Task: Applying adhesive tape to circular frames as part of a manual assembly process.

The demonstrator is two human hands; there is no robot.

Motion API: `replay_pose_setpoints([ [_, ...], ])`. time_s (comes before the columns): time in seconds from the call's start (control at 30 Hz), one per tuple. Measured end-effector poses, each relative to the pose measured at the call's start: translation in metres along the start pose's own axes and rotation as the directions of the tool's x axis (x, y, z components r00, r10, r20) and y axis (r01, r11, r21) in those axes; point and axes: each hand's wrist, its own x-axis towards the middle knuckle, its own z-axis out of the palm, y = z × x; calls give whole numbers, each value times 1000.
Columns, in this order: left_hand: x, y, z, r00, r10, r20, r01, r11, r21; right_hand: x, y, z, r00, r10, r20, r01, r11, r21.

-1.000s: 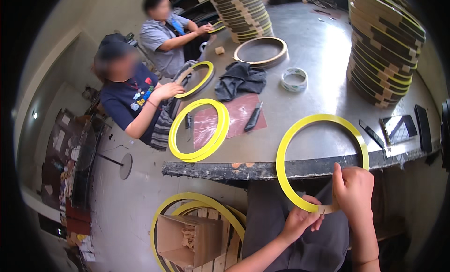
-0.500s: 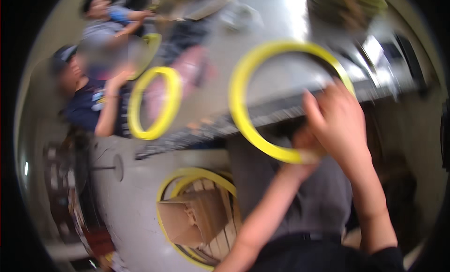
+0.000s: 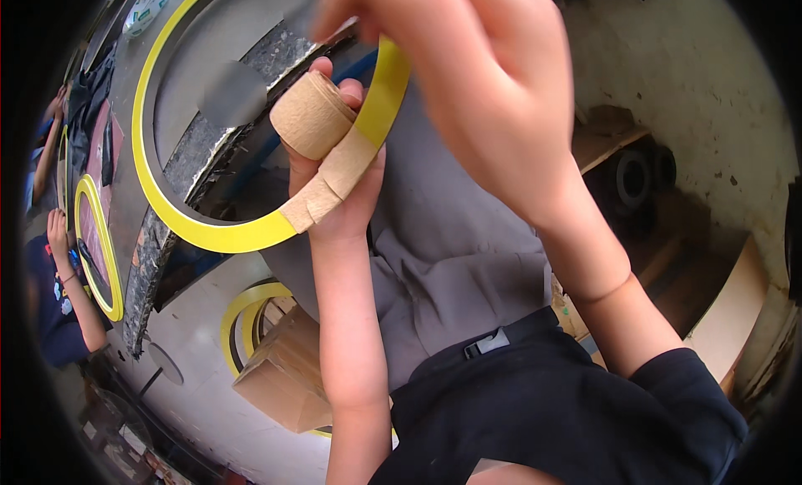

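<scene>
Change noted over the last second: the view has been swung toward the right-hand side, and the yellow ring (image 3: 213, 234) is now held closer and higher in it. The tan tape roll (image 3: 309, 117), not visible in the two earlier frames, has come into sight in the left hand (image 3: 355, 205). The right hand (image 3: 493, 84), earlier fisted by the ring's lowest part, has been brought up to its upper right.

Left fingers: curled around the roll, tips showing just past its far side; the ring's lower right is passed across the same palm. Right fingers: bent, motion-blurred and partly hidden at the ring's rim; whether anything is gripped or touched cannot be told.

The ring is located above and to the left of the left wrist, with the tan patch (image 3: 342, 167) lying directly over the left palm, beside the roll. Overlapping edges are seen in the patch. It is judged that taping at this one spot is in hand, and that the ring is steadied mainly by the left hand; whether roll and patch are joined is not resolved.

Writing: green printing is carried on a pale tape roll (image 3: 149, 9), well left of the right fingertips; too small and warped to be read. No label is seen on the ring or the tan roll.
</scene>
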Motion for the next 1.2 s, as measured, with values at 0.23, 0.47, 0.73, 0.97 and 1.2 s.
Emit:
replay_pose_setpoints([
  [0.23,-11,-8,-29,995,49,85,-50,999,19,-95,37,-8,992,-116,45,123,968,-217],
  [0.47,-30,-19,-18,963,94,-254,11,924,383,-100,50,27,982,-187,7,182,946,-268],
  [0.73,-52,-9,-26,996,-21,-83,31,991,127,-100,45,38,991,-131,6,127,952,-280],
  [0.97,-118,2,48,921,221,321,-60,-734,676,-105,47,28,998,-59,16,61,958,-279],
  [1.2,-41,26,74,764,-124,634,-204,-977,55,-102,50,29,994,-106,-15,98,958,-269],
])
